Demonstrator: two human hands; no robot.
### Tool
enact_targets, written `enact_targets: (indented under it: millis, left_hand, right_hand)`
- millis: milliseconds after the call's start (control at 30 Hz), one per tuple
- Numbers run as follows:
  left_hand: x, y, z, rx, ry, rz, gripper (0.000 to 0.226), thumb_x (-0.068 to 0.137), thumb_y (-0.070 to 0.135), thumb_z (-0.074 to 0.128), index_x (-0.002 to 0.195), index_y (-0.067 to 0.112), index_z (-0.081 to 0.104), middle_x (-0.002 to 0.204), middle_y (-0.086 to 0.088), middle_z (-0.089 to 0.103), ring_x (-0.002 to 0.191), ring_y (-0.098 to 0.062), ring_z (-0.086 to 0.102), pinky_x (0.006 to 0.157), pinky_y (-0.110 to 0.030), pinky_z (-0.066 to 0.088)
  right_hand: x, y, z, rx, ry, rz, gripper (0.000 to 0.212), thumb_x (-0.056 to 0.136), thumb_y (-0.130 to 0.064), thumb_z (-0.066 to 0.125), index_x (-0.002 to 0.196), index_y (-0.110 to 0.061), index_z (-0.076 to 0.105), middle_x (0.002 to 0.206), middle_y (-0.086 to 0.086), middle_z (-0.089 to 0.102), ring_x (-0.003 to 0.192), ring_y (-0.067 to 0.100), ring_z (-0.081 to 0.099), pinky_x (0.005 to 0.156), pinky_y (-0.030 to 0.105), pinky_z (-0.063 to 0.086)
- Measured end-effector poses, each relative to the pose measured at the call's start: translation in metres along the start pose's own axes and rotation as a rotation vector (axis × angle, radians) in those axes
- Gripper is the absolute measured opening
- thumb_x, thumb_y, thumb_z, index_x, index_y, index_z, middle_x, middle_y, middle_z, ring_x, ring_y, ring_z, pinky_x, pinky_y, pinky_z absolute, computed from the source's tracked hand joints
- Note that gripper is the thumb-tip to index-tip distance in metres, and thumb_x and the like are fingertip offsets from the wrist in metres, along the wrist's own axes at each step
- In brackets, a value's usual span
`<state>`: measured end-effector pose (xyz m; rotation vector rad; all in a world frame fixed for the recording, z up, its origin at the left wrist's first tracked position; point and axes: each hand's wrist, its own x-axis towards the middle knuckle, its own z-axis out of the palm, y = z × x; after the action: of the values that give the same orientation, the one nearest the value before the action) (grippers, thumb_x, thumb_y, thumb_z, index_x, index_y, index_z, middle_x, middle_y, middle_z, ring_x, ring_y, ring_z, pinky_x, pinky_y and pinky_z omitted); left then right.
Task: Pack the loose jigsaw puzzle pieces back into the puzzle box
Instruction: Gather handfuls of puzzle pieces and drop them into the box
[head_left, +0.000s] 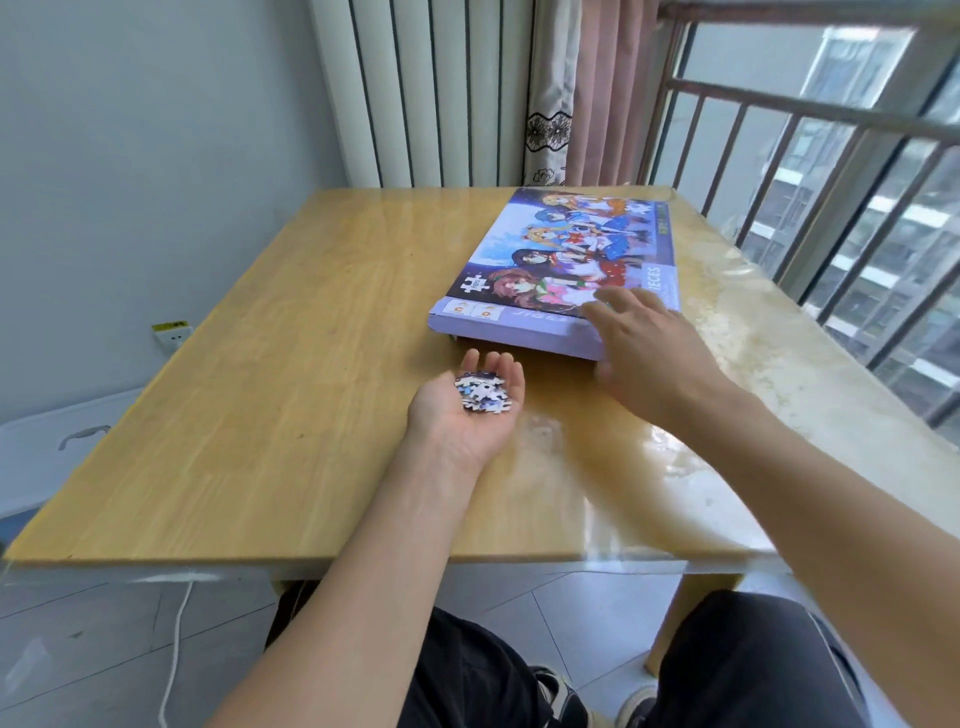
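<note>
Holding a small pile of puzzle pieces on its flat, upturned palm, the left hand waits at six o'clock from the puzzle box; the right hand lies on the near corner with straight fingers. I think the lid still has to come up; no pieces look packed yet.

Puzzle box on the bench toward its far right, right hand on its near corner, left hand before it, puzzle pieces in the palm

hands: 2 | puzzle box: 1 | table: 1 | loose pieces: perhaps six, stacked
</note>
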<state>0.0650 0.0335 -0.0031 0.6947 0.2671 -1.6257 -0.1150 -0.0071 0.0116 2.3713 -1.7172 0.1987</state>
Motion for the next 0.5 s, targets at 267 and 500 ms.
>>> enact_targets:
  millis: [267,500]
  left_hand:
    - [0.009,-0.022,0.059,0.045,-0.028,0.008,0.034,0.107,0.02,0.026,0.119,0.001,0.053,0.119,-0.021,0.057,0.107,-0.031,0.059,0.095,-0.042,0.05]
    - [0.019,-0.029,0.089,0.126,0.023,0.062,0.029,0.102,0.016,0.038,0.125,0.01,0.056,0.115,-0.019,0.062,0.1,-0.034,0.061,0.084,-0.043,0.053]
  right_hand:
    - [0.024,0.021,-0.031,0.223,0.179,0.078,0.019,0.095,-0.014,0.051,0.088,-0.019,0.068,0.088,0.006,0.065,0.076,0.03,0.052,0.061,0.034,0.041]
    - [0.03,0.024,-0.058,0.255,0.227,0.071,0.018,0.091,-0.011,0.052,0.08,-0.019,0.065,0.076,0.001,0.059,0.075,0.031,0.051,0.064,0.038,0.048]
